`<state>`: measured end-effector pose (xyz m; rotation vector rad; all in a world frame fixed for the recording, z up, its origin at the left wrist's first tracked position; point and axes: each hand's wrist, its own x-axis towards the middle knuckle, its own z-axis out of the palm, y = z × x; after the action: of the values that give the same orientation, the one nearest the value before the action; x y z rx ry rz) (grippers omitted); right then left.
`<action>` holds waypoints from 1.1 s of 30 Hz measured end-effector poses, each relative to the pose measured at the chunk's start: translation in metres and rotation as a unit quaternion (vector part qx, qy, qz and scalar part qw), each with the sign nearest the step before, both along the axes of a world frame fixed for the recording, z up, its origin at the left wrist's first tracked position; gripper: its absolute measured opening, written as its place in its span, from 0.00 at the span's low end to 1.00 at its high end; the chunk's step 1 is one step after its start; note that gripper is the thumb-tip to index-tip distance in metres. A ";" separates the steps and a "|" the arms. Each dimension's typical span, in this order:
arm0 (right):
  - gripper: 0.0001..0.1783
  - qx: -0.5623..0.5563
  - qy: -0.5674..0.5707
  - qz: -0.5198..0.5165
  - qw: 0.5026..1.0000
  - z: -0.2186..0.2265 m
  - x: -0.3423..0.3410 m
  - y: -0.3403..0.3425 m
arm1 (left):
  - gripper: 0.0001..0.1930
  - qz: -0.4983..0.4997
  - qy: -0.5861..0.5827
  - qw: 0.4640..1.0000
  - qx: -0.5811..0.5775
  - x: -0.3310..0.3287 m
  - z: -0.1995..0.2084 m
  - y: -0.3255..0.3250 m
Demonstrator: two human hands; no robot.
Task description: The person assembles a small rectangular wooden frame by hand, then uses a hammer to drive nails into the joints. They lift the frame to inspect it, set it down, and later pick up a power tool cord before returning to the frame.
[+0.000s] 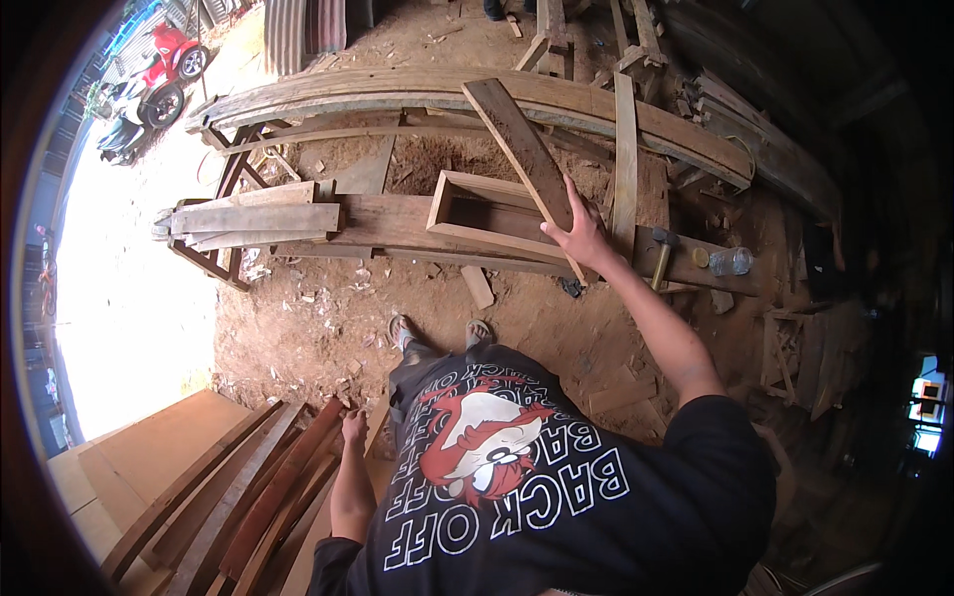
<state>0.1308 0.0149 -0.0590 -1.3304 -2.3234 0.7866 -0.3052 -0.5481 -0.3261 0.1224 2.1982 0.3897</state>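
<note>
My right hand point(579, 236) grips a brown wooden plank point(522, 144) near its lower end, the thumb across its face. The plank stands tilted, leaning up and to the left over the bench. Under it sits a shallow rectangular wooden frame box point(477, 234), partly hidden by the plank. The box lies on a long wooden beam bench point(383, 221). Down at my left side, my left hand point(354, 425) has curled fingers; what they hold, if anything, is hidden. It is just beside the end of a reddish-brown board point(298, 477).
A hammer point(663, 260) and a clear plastic bottle point(730, 261) lie on the bench's right part. Short boards point(258, 219) are stacked at its left. A second long beam point(397, 87) runs behind. Several long boards point(214, 497) lie at lower left. Motorbikes stand far left.
</note>
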 end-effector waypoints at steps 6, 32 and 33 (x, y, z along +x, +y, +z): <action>0.62 -0.087 -0.073 -0.029 0.993 -0.005 0.008 -0.024 | 0.24 0.082 0.001 0.996 0.021 0.034 -0.020 -0.027; 0.60 0.058 -0.127 0.159 0.977 -0.005 0.010 0.001 | 0.24 0.041 0.044 0.997 0.048 0.071 0.022 -0.031; 0.60 0.044 -0.141 0.172 0.974 -0.007 0.011 0.002 | 0.24 0.046 0.035 0.998 0.030 0.075 0.024 -0.037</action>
<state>0.1417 0.0168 -0.0662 -1.0740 -2.8276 0.6130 -0.2302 -0.5851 -0.3016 0.0696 2.2674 0.5105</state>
